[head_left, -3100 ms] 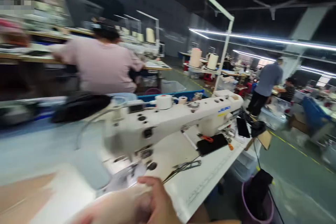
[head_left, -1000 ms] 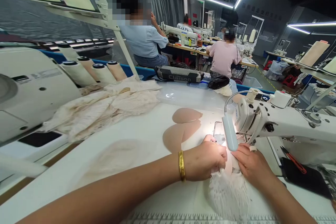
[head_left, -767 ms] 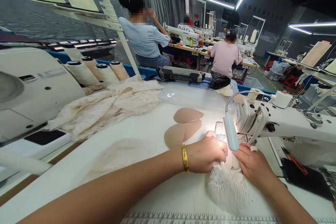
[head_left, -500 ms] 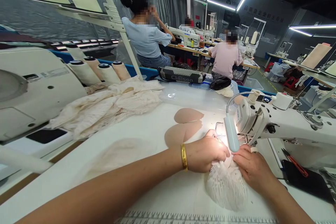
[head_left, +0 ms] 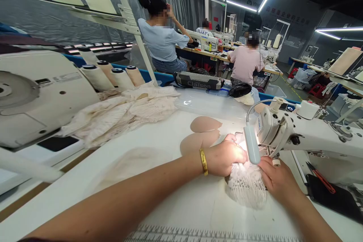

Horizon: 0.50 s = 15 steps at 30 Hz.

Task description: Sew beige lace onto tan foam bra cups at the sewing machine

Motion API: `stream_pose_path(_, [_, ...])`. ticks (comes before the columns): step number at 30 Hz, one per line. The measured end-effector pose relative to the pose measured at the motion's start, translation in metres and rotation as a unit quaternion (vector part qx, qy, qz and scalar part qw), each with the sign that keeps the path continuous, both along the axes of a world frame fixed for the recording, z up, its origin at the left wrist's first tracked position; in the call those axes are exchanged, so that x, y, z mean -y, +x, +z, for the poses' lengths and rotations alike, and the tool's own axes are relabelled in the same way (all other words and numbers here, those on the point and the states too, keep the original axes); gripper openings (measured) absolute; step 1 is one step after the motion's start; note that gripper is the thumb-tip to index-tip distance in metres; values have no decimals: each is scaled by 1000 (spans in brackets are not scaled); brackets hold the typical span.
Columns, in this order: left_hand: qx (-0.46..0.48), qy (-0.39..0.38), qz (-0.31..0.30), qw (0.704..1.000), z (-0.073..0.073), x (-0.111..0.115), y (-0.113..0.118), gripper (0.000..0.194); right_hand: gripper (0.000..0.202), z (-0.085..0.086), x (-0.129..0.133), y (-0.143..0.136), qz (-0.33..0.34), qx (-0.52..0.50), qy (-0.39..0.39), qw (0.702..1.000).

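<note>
My left hand (head_left: 227, 155), with a gold bracelet at the wrist, is closed on the white lace fabric (head_left: 247, 187) just left of the sewing machine's needle area. My right hand (head_left: 273, 176) lies at the fabric's right edge, below the machine head (head_left: 266, 124), its fingertips partly hidden by the lamp. A small lit lamp (head_left: 252, 145) on a bendable neck hangs over the fabric between both hands. Two beige cup-shaped pieces (head_left: 205, 124) lie flat on the white table (head_left: 170, 200), beyond my left hand.
Cream lace (head_left: 127, 111) is heaped at the left beside thread cones (head_left: 96, 77) and another machine (head_left: 42, 94). Orange-handled snips (head_left: 323, 179) rest on a black phone-like slab (head_left: 334, 198) at right. A ruler (head_left: 198, 234) lines the front edge. People sit at machines beyond.
The lace fabric and my left hand have moved a little away from me, toward the needle area. The whole view has shifted slightly to the right.
</note>
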<state>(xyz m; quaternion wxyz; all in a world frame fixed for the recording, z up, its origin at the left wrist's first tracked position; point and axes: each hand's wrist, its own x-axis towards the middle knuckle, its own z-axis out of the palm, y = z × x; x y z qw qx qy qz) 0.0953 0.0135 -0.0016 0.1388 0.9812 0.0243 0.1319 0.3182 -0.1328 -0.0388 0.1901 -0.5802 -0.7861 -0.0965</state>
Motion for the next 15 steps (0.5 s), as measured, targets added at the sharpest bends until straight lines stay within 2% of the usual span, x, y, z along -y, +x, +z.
stream_pose_path(4, [17,-12,10,1000,-1,-5,2,21,29,7,-3,-2,0,-51,54,997])
stream_pose_path(10, [17,-15,5,1000,-4,-3,2,22,25,5,-5,-4,-14,-84,41,996])
stream_pose_path(15, [8,-4,-3,1000,-2,-4,-5,25,26,5,0,-4,1,-80,84,993])
